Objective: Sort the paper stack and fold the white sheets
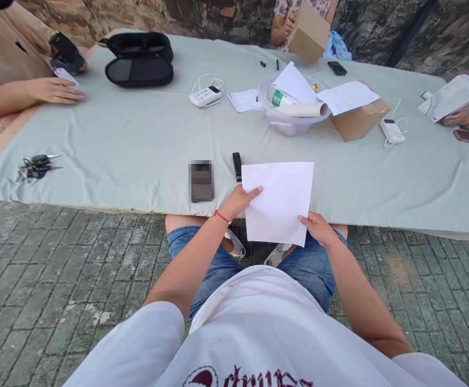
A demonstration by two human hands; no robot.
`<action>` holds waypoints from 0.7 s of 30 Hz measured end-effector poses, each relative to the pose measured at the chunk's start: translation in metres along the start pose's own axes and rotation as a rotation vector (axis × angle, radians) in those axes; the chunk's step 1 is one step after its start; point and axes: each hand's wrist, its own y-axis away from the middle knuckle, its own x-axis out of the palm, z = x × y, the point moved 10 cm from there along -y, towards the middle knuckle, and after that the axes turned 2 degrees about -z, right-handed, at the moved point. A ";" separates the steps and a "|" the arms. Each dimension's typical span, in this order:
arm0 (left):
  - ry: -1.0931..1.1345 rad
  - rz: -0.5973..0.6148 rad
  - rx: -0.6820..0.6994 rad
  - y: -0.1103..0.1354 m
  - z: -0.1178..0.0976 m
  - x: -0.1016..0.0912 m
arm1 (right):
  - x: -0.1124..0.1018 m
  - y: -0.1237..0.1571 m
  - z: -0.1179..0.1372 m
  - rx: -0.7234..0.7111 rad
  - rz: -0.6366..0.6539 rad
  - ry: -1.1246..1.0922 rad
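I hold a blank white sheet of paper [278, 201] over the near edge of a low table covered with a pale green cloth [137, 156]. My left hand [238, 201] pinches the sheet's left edge, thumb on top. At the lower right corner my right hand [317, 228] grips it the same way. A small black device [237, 165] and a blurred dark phone [201, 181] lie on the cloth just left of the sheet.
A clear plastic bowl [291, 115] holds a bottle and rolled papers. Cardboard boxes [359, 118], white chargers [206, 95], a black case [140, 59] and keys [35, 166] lie about. Other people's hands rest at the left [52, 90], far [289, 24] and right [458, 117] edges.
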 end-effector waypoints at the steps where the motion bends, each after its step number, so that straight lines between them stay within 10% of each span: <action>1: -0.004 0.014 0.020 -0.006 -0.004 0.001 | -0.001 -0.004 0.007 -0.022 0.010 0.022; 11: -0.067 -0.073 -0.025 -0.020 0.034 -0.018 | -0.063 -0.091 0.077 -0.344 -0.352 0.385; 17: -0.143 -0.094 -0.007 -0.014 0.024 -0.018 | -0.050 -0.101 0.138 -0.589 -0.394 0.628; 21: -0.172 -0.082 -0.018 -0.015 0.028 -0.017 | -0.013 -0.110 0.151 -0.646 -0.113 0.852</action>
